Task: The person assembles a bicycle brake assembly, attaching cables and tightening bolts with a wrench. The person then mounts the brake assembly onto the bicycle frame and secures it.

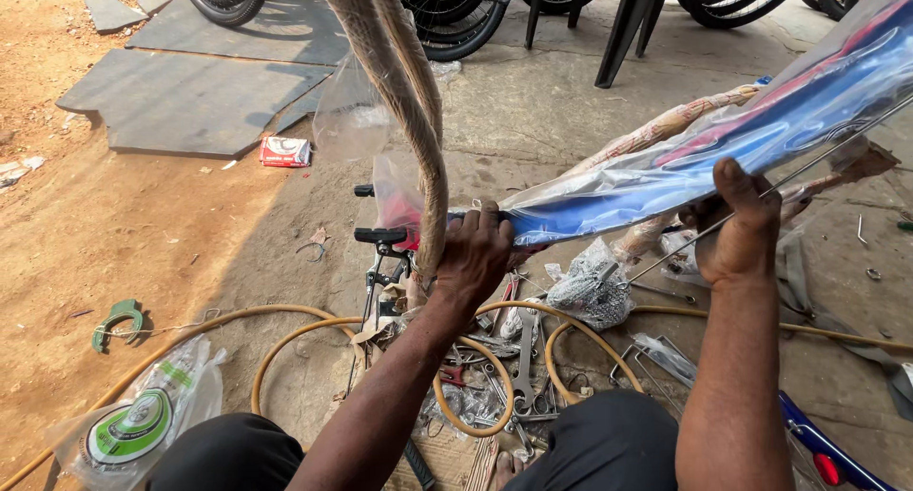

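My left hand point(475, 253) grips the near end of a long curved blue bicycle mudguard point(761, 120) wrapped in clear plastic. My right hand point(737, 230) holds the same mudguard farther right, thumb up over its edge, beside a thin metal stay point(818, 158) that runs along it. A paper-wrapped bicycle frame tube point(409, 101) rises just left of my left hand, and a black pedal point(380, 235) sticks out below it. My knees in dark shorts point(609, 443) are at the bottom.
Spanners point(525, 353), small parts and a plastic bag of fittings point(590, 291) lie on the ground inside a looping yellow hose point(285, 344). A green-labelled plastic packet point(133, 424) lies at lower left. Bicycle wheels point(456, 11) and black chair legs point(623, 20) stand at the top, stone slabs point(190, 92) at upper left.
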